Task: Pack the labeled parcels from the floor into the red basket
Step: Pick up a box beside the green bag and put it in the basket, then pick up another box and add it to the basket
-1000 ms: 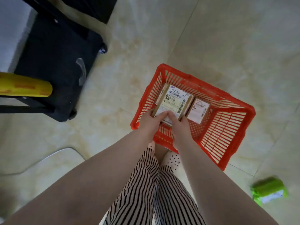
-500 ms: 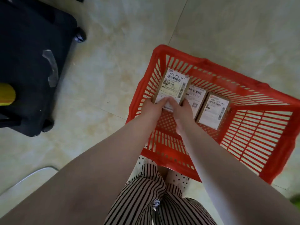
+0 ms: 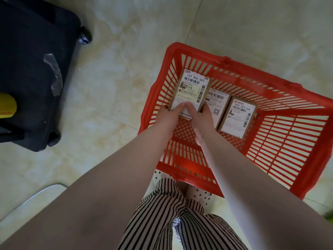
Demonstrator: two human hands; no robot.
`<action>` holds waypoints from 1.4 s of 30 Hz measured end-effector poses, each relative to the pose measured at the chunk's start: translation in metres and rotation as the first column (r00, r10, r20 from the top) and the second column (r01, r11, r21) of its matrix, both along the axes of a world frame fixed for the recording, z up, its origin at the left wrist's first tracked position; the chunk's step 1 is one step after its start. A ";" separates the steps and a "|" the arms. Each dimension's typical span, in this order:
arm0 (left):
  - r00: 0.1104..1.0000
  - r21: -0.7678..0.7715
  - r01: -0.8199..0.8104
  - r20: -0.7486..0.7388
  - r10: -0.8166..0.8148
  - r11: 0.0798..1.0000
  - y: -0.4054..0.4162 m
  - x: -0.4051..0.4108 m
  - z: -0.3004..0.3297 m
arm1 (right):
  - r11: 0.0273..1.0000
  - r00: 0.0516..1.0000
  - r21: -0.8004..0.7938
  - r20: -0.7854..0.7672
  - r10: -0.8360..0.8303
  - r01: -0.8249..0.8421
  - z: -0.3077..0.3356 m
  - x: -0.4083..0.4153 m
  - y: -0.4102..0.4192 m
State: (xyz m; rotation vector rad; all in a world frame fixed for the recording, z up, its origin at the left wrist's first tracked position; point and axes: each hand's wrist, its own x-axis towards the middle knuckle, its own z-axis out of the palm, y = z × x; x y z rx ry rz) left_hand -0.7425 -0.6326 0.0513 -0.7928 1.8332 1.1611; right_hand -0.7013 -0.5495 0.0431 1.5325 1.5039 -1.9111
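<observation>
Left hand (image 3: 168,117): grips the near left corner of the top parcel (image 3: 191,92), thumb on its label.
Right hand (image 3: 202,116): grips the same parcel's near right corner, thumb meeting the left thumb.
Top parcel: inside the red basket (image 3: 225,62), against its left wall, overlapping the middle parcel (image 3: 217,102).
Third parcel (image 3: 237,117): just right of the right hand, on the basket floor.
Open room: bare basket floor further right and under the wrists.
Around: black suitcase (image 3: 36,69) and yellow roll (image 3: 7,105) well left of the hands, on the tiled floor (image 3: 115,83).
</observation>
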 end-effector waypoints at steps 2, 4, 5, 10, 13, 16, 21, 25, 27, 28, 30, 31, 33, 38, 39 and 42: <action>0.997 0.016 -0.069 0.046 0.068 0.997 0.003 0.003 0.004 | 0.999 1.000 -0.040 0.009 -0.029 0.029 0.004 0.001 0.001; 0.988 0.021 -0.104 0.121 0.101 0.994 0.004 0.006 0.015 | 0.994 0.997 -0.093 0.042 -0.057 0.061 0.012 0.005 0.003; 0.982 0.022 -0.111 0.159 0.106 0.994 0.005 0.008 0.023 | 0.991 0.996 -0.111 0.062 -0.065 0.071 0.018 0.009 0.004; 0.963 0.038 -0.082 0.262 0.069 0.996 0.000 0.021 0.088 | 0.981 0.979 -0.102 0.132 -0.152 0.166 0.073 0.038 0.014; 0.973 0.112 -0.011 0.231 -0.015 0.994 0.005 0.028 0.146 | 0.966 0.969 -0.098 0.083 -0.231 0.239 0.129 0.052 0.025; 0.983 0.190 0.076 0.151 -0.105 0.979 0.017 0.036 0.224 | 0.934 0.941 -0.122 -0.004 -0.338 0.335 0.205 0.072 0.036; 0.984 0.313 0.150 0.048 -0.174 0.938 0.036 0.066 0.327 | 0.882 0.879 -0.161 -0.116 -0.462 0.442 0.316 0.115 0.051; 0.963 0.396 0.260 -0.045 -0.264 0.881 0.060 0.107 0.409 | 0.818 0.785 -0.130 -0.234 -0.574 0.560 0.404 0.170 0.068; 0.941 0.424 0.331 -0.078 -0.330 0.843 0.075 0.133 0.444 | 0.761 0.714 -0.135 -0.273 -0.644 0.635 0.443 0.201 0.076; 0.933 0.435 0.352 -0.088 -0.350 0.829 0.082 0.147 0.458 | 0.729 0.678 -0.133 -0.286 -0.677 0.672 0.460 0.218 0.079; 0.921 0.455 0.379 -0.107 -0.374 0.806 0.096 0.178 0.483 | 0.657 0.606 -0.126 -0.288 -0.742 0.744 0.485 0.254 0.086; 0.916 0.452 0.395 -0.126 -0.381 0.800 0.105 0.195 0.493 | 0.613 0.564 -0.123 -0.283 -0.775 0.781 0.493 0.273 0.090; 0.896 0.430 0.441 -0.170 -0.409 0.788 0.123 0.226 0.506 | 0.531 0.486 -0.122 -0.275 -0.830 0.839 0.508 0.309 0.100; 0.797 0.425 0.596 -0.208 -0.567 0.682 0.179 0.307 0.531 | 0.355 0.305 -0.136 -0.291 -0.907 0.925 0.536 0.403 0.136; 0.787 0.427 0.608 -0.212 -0.579 0.670 0.192 0.324 0.533 | 0.331 0.283 -0.133 -0.287 -0.915 0.934 0.540 0.424 0.145; 0.755 0.421 0.643 -0.210 -0.621 0.640 0.225 0.378 0.539 | 0.286 0.244 -0.125 -0.275 -0.930 0.950 0.550 0.490 0.173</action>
